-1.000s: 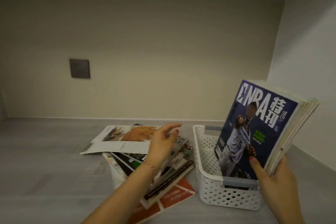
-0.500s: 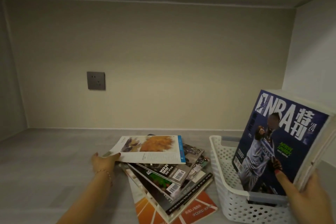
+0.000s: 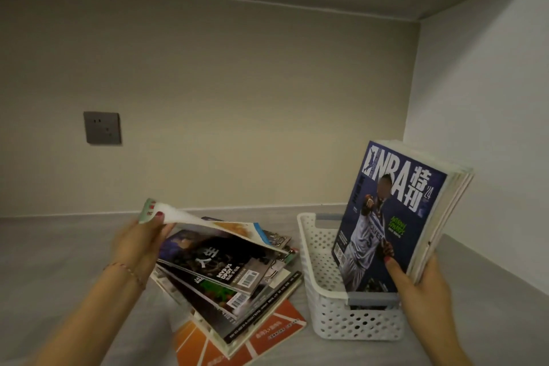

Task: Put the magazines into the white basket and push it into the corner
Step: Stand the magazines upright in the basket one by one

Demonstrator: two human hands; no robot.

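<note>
A white perforated basket [image 3: 315,270] stands on the grey shelf at the right. Inside it, a bundle of magazines with a blue NBA cover [image 3: 395,217] stands upright, and my right hand [image 3: 421,291] grips its lower right edge. Left of the basket lies a fanned pile of magazines [image 3: 234,285]. My left hand [image 3: 139,244] pinches the left edge of the pile's top magazine [image 3: 208,224] and lifts it, so it bends up off the pile.
The shelf floor [image 3: 59,261] runs to a back wall with a grey socket [image 3: 102,128]. A white side wall [image 3: 490,128] closes the right side, forming a corner behind the basket. A ceiling panel hangs overhead.
My left hand slid to the left edge of the top magazine, took hold of it and raised it off the pile. My right hand kept holding the NBA bundle in the basket.
</note>
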